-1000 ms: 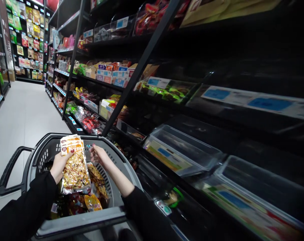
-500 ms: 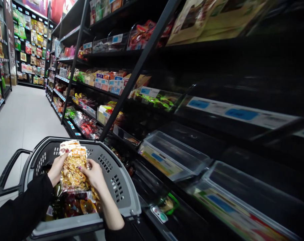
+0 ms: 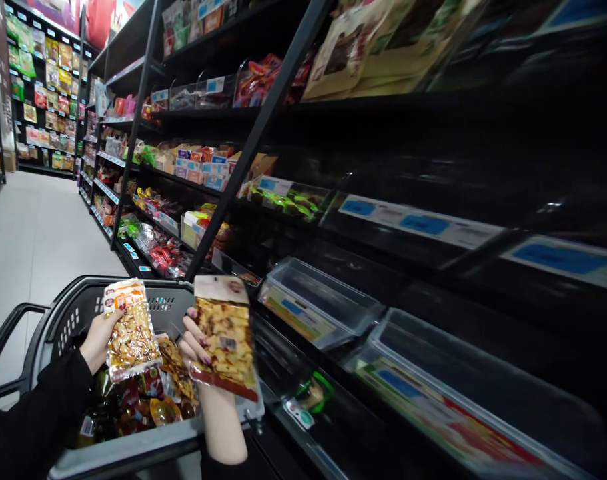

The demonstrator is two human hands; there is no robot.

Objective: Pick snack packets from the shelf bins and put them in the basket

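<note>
My left hand [image 3: 96, 339] grips a clear snack packet [image 3: 129, 330] with yellow pieces, held over a grey shopping basket [image 3: 58, 327]. My right hand [image 3: 196, 347] holds a second, similar snack packet [image 3: 226, 337] upright, just right of the basket and toward the dark shelving. The basket holds several other wrapped snacks [image 3: 148, 400]. Both arms wear black sleeves.
Black store shelving [image 3: 263, 127] runs along the right, with clear plastic bins [image 3: 313, 303] and blue price tags at hand height. More stocked shelves stand further down the aisle [image 3: 148, 180]. A pale tiled floor [image 3: 33, 233] stretches to the left. The basket handle [image 3: 3, 347] sticks out left.
The packets, held together in front of me, have been parted: my right hand has taken one and carried it right toward the shelf. The view has swung slightly right.
</note>
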